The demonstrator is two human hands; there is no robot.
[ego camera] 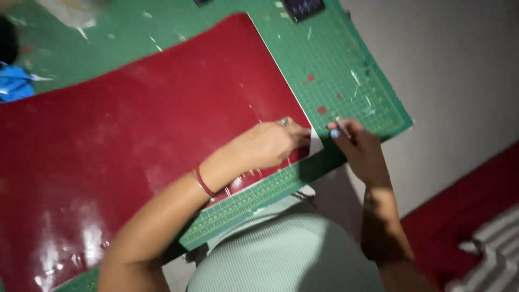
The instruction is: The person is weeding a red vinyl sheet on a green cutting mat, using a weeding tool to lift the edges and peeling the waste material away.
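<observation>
A large glossy red sheet (135,135) lies on a green gridded cutting mat (346,70). My left hand (270,143), with a ring and a red wrist band, presses flat on the sheet's near right corner. My right hand (357,146) is just right of that corner, fingers closed on a thin pale tool (341,125) held at the sheet's edge. A small white corner (315,143) of the sheet's underside shows between my hands.
Small red scraps (321,110) and pale slivers lie on the mat to the right. A dark object (304,8) sits at the mat's far edge. Blue material (13,84) is at the left. Grey floor (459,81) and a red surface (465,216) lie right.
</observation>
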